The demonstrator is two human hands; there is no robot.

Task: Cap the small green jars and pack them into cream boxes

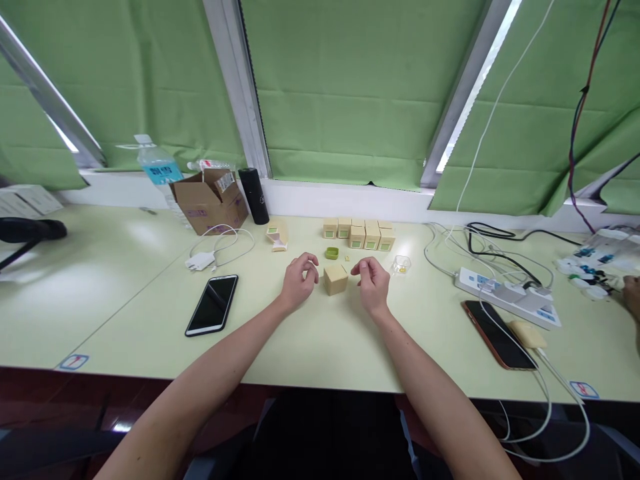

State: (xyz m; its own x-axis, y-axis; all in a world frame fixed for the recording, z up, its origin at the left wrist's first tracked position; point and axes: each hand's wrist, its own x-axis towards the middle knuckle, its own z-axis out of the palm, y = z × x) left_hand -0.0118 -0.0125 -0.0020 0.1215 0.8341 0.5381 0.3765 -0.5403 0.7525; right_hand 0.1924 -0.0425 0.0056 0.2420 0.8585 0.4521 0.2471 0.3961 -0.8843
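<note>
A small kraft-coloured cardboard box (335,280) stands on the table between my two hands. My left hand (299,281) is just left of it, fingers loosely bent and apart, holding nothing. On its other side my right hand (373,281) also holds nothing, fingers half curled towards the box. A gap shows between each hand and the box. Behind it lie a small green open tray (331,253) and a tiny yellow piece (347,258). A clear plastic container (401,265) with something yellow inside sits beyond my right hand.
Several similar small boxes (371,237) stand in rows at the back. An opened box (277,235) lies left of them. Phones (213,305), a charger (201,261), a carton (213,203), a black flask (254,195) and a power strip (507,297) lie around. Another person's hand (631,297) shows far right.
</note>
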